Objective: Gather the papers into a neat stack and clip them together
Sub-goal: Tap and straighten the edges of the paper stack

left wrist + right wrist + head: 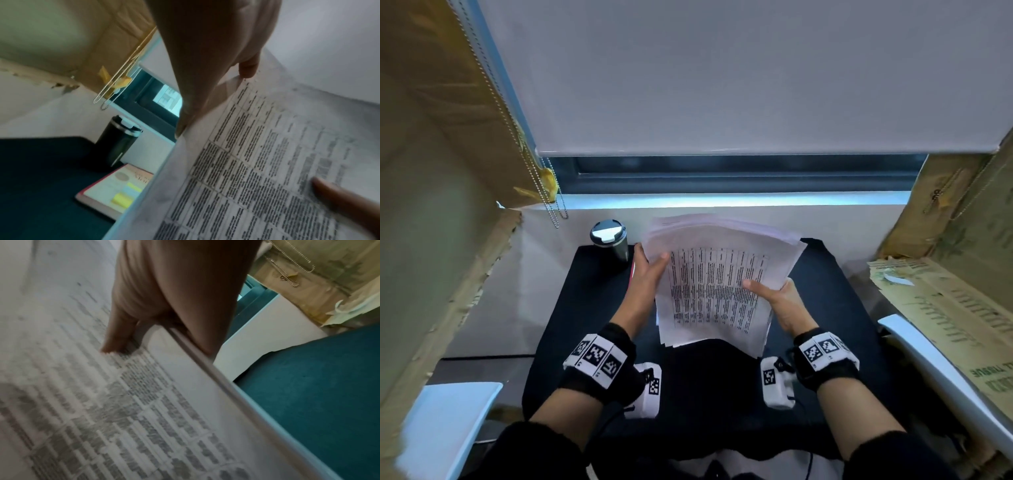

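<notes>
A loose sheaf of white papers (717,281) printed with tables is held up above the black mat (585,308), its sheets fanned unevenly at the top. My left hand (649,270) grips the sheaf's left edge, thumb on the front sheet and fingers behind. My right hand (774,291) grips the right edge the same way. In the left wrist view the papers (257,162) fill the right side under my left hand (216,56). The right wrist view shows the papers (102,402) pinched by my right hand (164,296). No clip is visible.
A black travel mug (610,240) stands at the mat's back left. A book with yellow sticky notes (115,188) lies on the mat beside the mug, under the papers' left edge. Cardboard boxes (945,274) flank both sides; blind chains (551,205) hang at the back left.
</notes>
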### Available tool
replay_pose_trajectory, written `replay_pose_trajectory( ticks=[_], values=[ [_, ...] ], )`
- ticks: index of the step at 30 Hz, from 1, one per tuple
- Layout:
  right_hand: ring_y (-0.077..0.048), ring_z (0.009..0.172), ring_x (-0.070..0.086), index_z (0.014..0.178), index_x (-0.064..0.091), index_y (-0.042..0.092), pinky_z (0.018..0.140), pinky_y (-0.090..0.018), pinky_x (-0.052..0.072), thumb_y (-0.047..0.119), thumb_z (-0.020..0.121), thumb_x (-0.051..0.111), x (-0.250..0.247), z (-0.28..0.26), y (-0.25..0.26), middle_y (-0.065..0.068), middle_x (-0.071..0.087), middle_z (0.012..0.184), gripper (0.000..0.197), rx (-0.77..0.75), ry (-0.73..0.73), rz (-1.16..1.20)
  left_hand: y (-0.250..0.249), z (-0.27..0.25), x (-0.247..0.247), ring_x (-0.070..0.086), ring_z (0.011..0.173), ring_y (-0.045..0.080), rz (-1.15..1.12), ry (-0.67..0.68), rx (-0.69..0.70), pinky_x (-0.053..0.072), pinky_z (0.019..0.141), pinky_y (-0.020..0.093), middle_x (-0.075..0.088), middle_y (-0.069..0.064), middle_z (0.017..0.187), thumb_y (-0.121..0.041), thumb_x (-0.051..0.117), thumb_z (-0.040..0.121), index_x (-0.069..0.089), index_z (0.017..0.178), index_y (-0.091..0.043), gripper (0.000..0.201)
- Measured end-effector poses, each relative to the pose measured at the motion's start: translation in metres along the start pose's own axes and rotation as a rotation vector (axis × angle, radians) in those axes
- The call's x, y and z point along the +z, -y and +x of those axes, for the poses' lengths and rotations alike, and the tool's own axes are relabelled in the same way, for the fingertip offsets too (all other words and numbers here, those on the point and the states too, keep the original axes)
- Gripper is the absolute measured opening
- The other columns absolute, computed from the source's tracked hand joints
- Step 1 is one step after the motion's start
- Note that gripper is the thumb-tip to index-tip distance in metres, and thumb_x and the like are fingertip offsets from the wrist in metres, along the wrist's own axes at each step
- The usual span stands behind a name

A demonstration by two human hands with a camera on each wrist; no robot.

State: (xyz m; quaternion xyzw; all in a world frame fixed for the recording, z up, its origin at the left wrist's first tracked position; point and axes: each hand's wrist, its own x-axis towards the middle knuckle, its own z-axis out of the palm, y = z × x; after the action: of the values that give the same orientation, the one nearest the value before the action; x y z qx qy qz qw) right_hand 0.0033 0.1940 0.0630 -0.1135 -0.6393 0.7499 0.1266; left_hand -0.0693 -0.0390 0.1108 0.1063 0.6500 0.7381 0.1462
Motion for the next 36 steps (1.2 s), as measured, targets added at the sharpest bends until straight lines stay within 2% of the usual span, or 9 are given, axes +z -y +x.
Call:
replay_pose_trajectory(
  ticks=[4,8,10,13,16,19,24,29,36],
  values=[
    [-0.028,0.097,0.070,0.100,0.069,0.009,0.085,-0.037,0.056,0.009,0.070,0.076,0.004,0.002,0.010,-0.016,0.072,0.104,0.031,-0.049,-0.083,0.144,-0.010,-0.001,0.008,0.049,0.130,0.015,0.091,0.036,0.090,0.036,0.112,0.048,0.051,-0.008,0.135,-0.047,0.047,0.093,0.033,0.133,-0.039,0.043],
    [-0.025,0.101,0.069,0.107,0.065,0.006,0.091,-0.039,0.053,0.004,0.067,0.080,0.006,0.007,0.010,-0.016,0.071,0.107,0.043,-0.041,-0.056,0.031,-0.011,0.004,0.015,0.053,0.119,0.017,0.127,0.113,0.112,0.045,0.103,0.037,0.049,-0.001,0.128,-0.015,0.047,0.100,0.019,0.142,-0.024,0.051],
    [-0.018,0.093,0.071,0.100,0.066,0.011,0.091,-0.038,0.054,-0.002,0.068,0.078,0.008,0.008,0.011,-0.010,0.072,0.099,0.036,-0.037,-0.083,-0.027,-0.009,0.004,0.014,0.053,0.120,0.023,0.125,0.086,0.104,0.047,0.102,0.042,0.049,0.002,0.127,-0.004,0.049,0.097,0.020,0.142,-0.024,0.056],
    [-0.011,0.083,0.072,0.093,0.066,0.009,0.087,-0.032,0.056,-0.004,0.071,0.075,0.008,0.009,0.025,-0.001,0.074,0.088,0.027,-0.054,-0.098,-0.037,-0.013,0.006,0.007,0.054,0.122,0.028,0.117,0.011,0.150,0.044,0.105,0.052,0.053,0.009,0.127,-0.013,0.049,0.096,0.036,0.128,-0.029,0.039],
    [-0.011,0.089,0.071,0.097,0.066,0.013,0.081,-0.023,0.056,-0.001,0.071,0.076,0.003,0.009,0.040,-0.004,0.073,0.096,0.030,-0.103,-0.065,-0.032,-0.027,0.006,0.008,0.054,0.123,0.028,0.102,0.018,0.224,0.046,0.105,0.047,0.055,0.007,0.126,-0.013,0.045,0.101,0.040,0.117,-0.034,0.027],
    [-0.017,0.097,0.070,0.104,0.065,0.010,0.086,-0.029,0.055,0.002,0.069,0.078,-0.002,0.009,0.032,-0.009,0.072,0.102,0.038,-0.081,-0.051,-0.034,-0.021,0.005,0.008,0.053,0.126,0.023,0.064,0.025,0.187,0.044,0.107,0.044,0.054,0.005,0.134,-0.028,0.047,0.100,0.041,0.117,-0.040,0.023],
    [-0.027,0.091,0.071,0.099,0.068,0.000,0.090,-0.046,0.053,-0.012,0.067,0.073,-0.013,0.007,-0.017,-0.010,0.075,0.095,0.034,0.099,-0.052,-0.058,0.015,0.001,0.001,0.037,0.139,0.015,0.115,0.039,0.012,0.031,0.116,0.046,0.040,-0.007,0.149,-0.059,0.058,0.082,0.020,0.147,-0.034,0.080],
    [-0.032,0.082,0.068,0.087,0.069,-0.001,0.074,-0.038,0.058,-0.020,0.070,0.062,-0.011,0.010,-0.022,-0.010,0.075,0.083,0.026,0.140,-0.051,-0.017,0.015,0.003,-0.003,0.047,0.129,0.011,0.122,-0.025,0.019,0.033,0.116,0.042,0.054,-0.007,0.133,-0.032,0.059,0.088,0.030,0.144,-0.023,0.064],
    [-0.026,0.081,0.071,0.090,0.067,-0.002,0.071,-0.037,0.059,-0.023,0.072,0.055,-0.008,0.016,-0.006,-0.009,0.076,0.087,0.030,0.058,-0.097,0.137,-0.003,0.001,0.004,0.042,0.139,0.021,0.107,-0.005,0.135,0.032,0.116,0.048,0.046,0.004,0.148,-0.056,0.052,0.089,0.036,0.142,-0.030,0.061]
  ],
)
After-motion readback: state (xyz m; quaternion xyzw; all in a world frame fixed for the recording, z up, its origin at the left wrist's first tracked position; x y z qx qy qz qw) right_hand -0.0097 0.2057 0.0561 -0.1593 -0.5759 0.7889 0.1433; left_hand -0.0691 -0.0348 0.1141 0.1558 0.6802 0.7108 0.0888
